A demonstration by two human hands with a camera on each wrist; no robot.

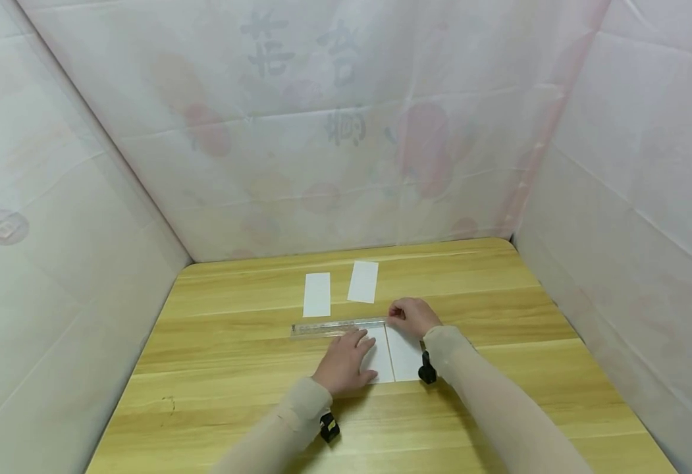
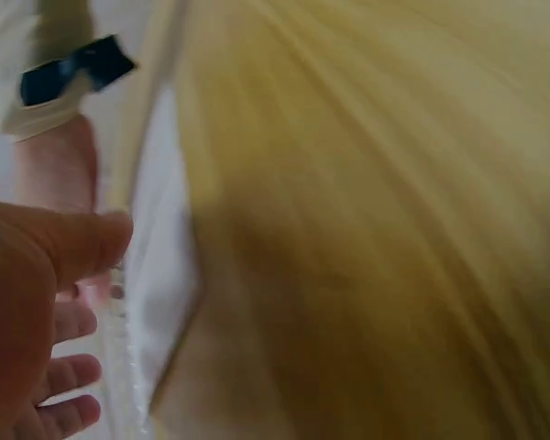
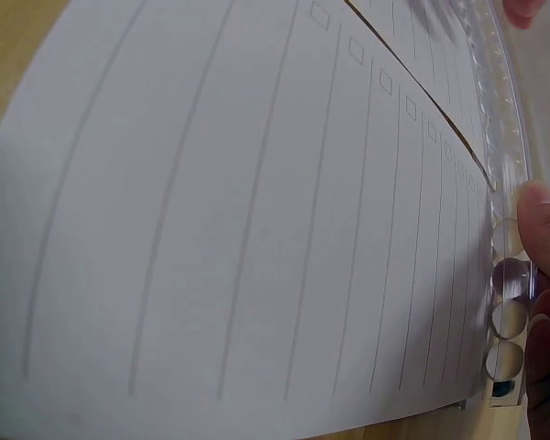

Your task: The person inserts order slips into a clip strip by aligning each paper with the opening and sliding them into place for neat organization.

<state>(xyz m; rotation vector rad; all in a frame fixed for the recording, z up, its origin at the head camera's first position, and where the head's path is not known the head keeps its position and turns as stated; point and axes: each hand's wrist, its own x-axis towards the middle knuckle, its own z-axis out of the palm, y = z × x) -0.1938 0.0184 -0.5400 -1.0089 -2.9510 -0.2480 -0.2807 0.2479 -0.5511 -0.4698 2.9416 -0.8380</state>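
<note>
A long clear plastic ring binder strip (image 1: 322,327), with round loops showing in the right wrist view, lies along the far edge of two white sheets. The right-hand lined sheet (image 3: 247,229) has small printed boxes. A narrow gap parts it from the left sheet (image 1: 379,359). My left hand (image 1: 346,363) rests over the left sheet's left part, fingers spread and fingertips near the strip. At the strip's right end my right hand (image 1: 413,317) pinches it between thumb (image 3: 543,225) and curled fingers. The left wrist view is blurred.
Two narrow white cards (image 1: 317,295) (image 1: 363,282) lie farther back on the wooden table (image 1: 215,368). Pale printed fabric (image 1: 322,164) hangs behind the table and on both sides. Each wrist carries a small black camera (image 1: 427,368).
</note>
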